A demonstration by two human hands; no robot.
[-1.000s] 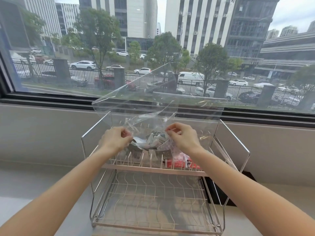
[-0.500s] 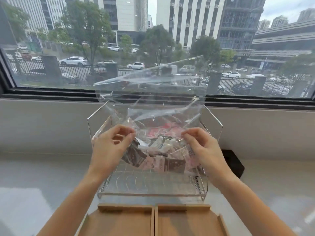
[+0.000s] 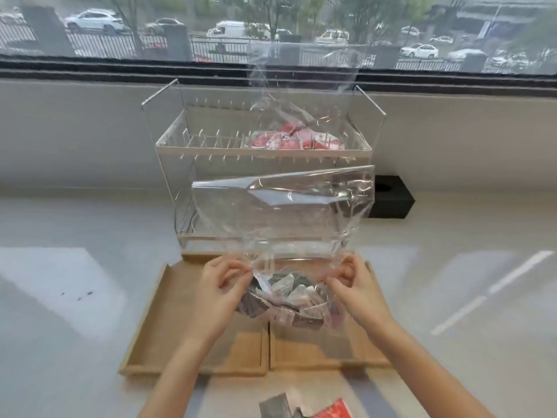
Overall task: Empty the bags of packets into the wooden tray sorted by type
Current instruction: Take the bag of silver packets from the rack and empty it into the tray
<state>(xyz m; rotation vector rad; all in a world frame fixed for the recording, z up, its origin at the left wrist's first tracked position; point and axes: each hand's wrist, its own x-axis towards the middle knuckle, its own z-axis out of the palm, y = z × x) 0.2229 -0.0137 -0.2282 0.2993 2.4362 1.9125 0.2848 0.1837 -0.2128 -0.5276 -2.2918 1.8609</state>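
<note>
I hold a clear plastic bag (image 3: 283, 215) upside down over the wooden tray (image 3: 168, 315), its mouth facing down. My left hand (image 3: 221, 285) pinches the left side of the mouth and my right hand (image 3: 352, 285) pinches the right side. Several grey, brown and pink packets (image 3: 292, 300) bunch at the mouth between my hands, above the divider between the tray's two compartments. A second clear bag with red packets (image 3: 295, 138) lies on the top shelf of the wire rack (image 3: 162, 140) behind the tray.
The rack stands on a pale counter under a wide window. A black box (image 3: 391, 197) sits to the right of the rack. Loose packets, one grey (image 3: 275, 407) and one red (image 3: 333, 411), lie on the counter at the near edge.
Both hands have carried the bag of packets down from the rack's upper shelf to just above the wooden tray. The view has tilted downward.
</note>
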